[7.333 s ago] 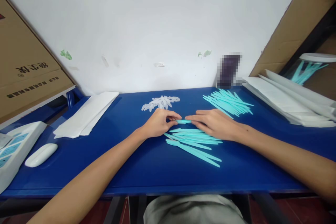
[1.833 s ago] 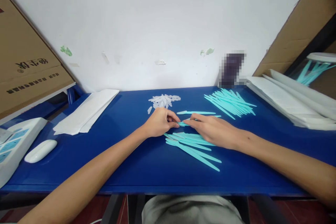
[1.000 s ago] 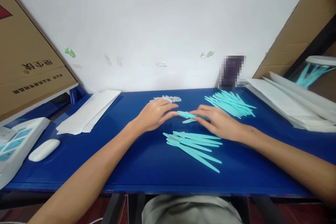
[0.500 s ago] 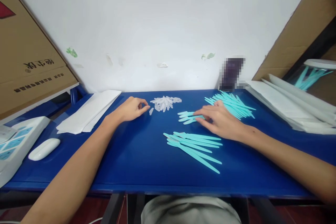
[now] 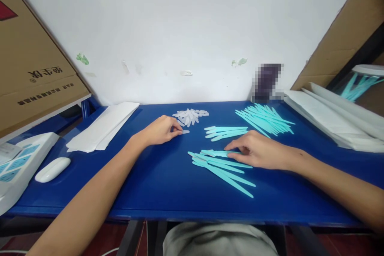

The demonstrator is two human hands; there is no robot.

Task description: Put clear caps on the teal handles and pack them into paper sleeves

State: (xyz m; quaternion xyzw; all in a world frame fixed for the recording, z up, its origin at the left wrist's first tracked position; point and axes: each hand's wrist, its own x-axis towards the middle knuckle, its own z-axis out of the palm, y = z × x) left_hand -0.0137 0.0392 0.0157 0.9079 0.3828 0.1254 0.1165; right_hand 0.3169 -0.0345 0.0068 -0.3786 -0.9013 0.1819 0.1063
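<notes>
Turquoise plastic sticks [image 5: 225, 132] now lie released just beyond the right hand [image 5: 255, 153], which has dropped back to pinch another from the near pile [image 5: 222, 167], while the left hand [image 5: 159, 131] has returned, fingers curled, onto a small clear plastic cap [image 5: 185, 131] on the blue surface [image 5: 168, 184].

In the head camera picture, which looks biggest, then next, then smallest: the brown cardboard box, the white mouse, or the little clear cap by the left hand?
1. Brown cardboard box, by far the largest, though it sits near the camera edge.
2. White mouse.
3. Clear cap, tiny, at the left hand fingertips.
</notes>
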